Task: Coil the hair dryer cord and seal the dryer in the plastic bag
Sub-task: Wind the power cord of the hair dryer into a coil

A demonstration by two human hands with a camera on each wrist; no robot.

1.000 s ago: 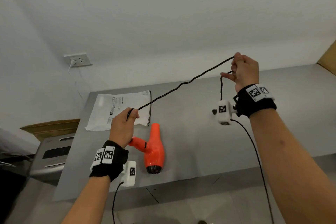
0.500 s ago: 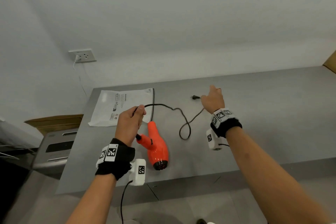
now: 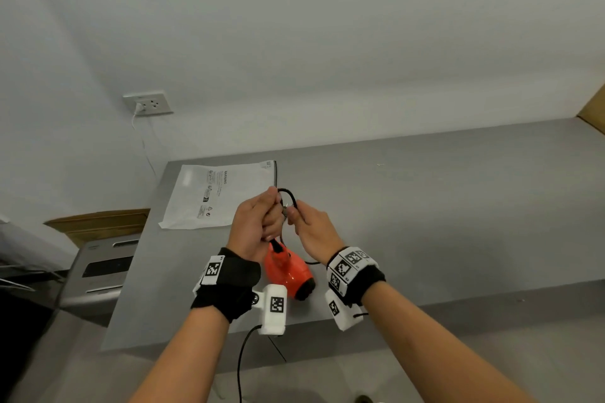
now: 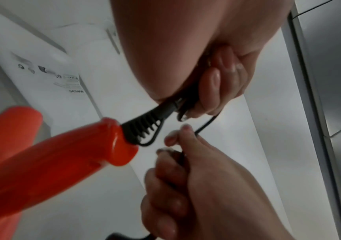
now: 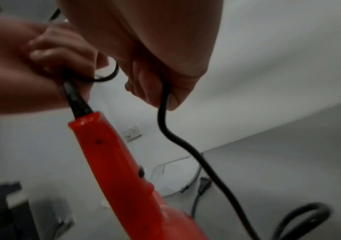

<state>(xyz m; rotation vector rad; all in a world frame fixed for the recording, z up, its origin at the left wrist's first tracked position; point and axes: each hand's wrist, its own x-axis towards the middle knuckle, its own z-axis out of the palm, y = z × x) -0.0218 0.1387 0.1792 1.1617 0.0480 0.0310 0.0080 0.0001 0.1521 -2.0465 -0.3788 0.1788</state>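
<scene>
Bag print (image 3: pixel 216 193) too small to read; dryer (image 3: pixel 288 275) partly behind left hand (image 3: pixel 253 229).

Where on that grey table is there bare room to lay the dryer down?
The table lies bare to the right of the right hand, out to its far end. The left end is crowded: the plastic bag, the hair dryer and slack cord lie there.

Plastic bag (image 3: pixel 226 193) on the table (image 3: pixel 425 199), behind the hair dryer (image 3: pixel 288 273); wall socket (image 3: pixel 148 104) farther left.
</scene>
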